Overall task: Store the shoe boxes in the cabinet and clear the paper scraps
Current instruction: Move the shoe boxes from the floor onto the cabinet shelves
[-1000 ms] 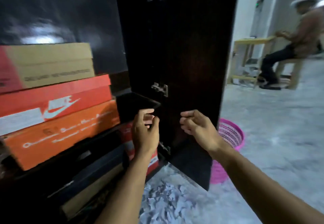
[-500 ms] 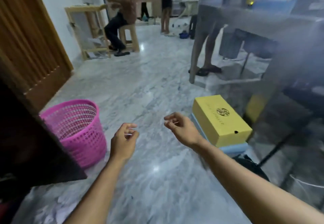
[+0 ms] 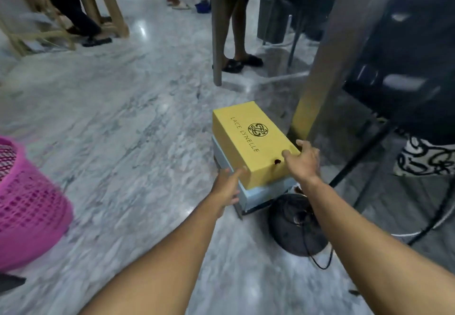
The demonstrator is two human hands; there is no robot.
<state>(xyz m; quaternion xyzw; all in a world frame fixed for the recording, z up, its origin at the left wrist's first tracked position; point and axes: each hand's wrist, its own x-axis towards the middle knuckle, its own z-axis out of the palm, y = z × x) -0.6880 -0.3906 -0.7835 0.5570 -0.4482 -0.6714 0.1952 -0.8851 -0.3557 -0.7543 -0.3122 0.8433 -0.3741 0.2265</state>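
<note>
A yellow shoe box (image 3: 248, 139) with dark lettering lies on top of a pale blue shoe box (image 3: 258, 195) on the marble floor. My left hand (image 3: 225, 187) reaches to the near left corner of the stack, fingers spread and touching the boxes' edges. My right hand (image 3: 304, 160) rests with open fingers on the yellow box's near right corner. Neither hand has closed on a box. The cabinet and the paper scraps are out of view.
A pink mesh basket (image 3: 27, 203) stands at the left edge. A black round fan base (image 3: 299, 226) with a cable sits just in front of the boxes. A metal post (image 3: 216, 28), a standing person's legs (image 3: 237, 26) and a seated person (image 3: 73, 6) are farther back.
My view swung from the open cabinet with stacked boxes to the floor. Both hands moved forward and opened onto the yellow box, which now lies much closer.
</note>
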